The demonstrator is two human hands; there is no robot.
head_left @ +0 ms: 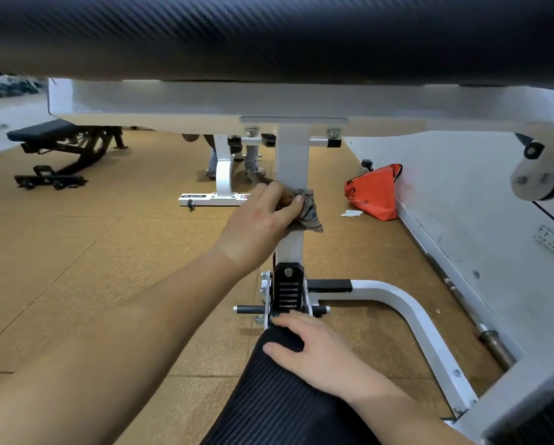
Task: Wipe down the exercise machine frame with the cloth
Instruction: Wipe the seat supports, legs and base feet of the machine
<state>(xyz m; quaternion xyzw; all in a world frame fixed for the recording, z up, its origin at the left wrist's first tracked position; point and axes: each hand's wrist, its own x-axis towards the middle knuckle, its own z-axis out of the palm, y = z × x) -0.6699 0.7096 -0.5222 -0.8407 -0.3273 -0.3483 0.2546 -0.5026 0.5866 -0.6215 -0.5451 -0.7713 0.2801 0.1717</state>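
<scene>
Black padding (269,33) is cut off up top. Cloth (309,211) is gripped on the white post (291,162) by the left hand (262,216), right hand (317,348) laid loose on the seat (278,399); tan floor (92,252).

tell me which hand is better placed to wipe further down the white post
Left. The left hand grips the cloth against the white post, directly above the lower section. The right hand rests on the black seat pad and holds no cloth.

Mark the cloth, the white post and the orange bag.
cloth (311,216): head view, its loose right part.
white post (292,155): head view, bare front above the cloth.
orange bag (373,197): head view, middle of its side.
</scene>
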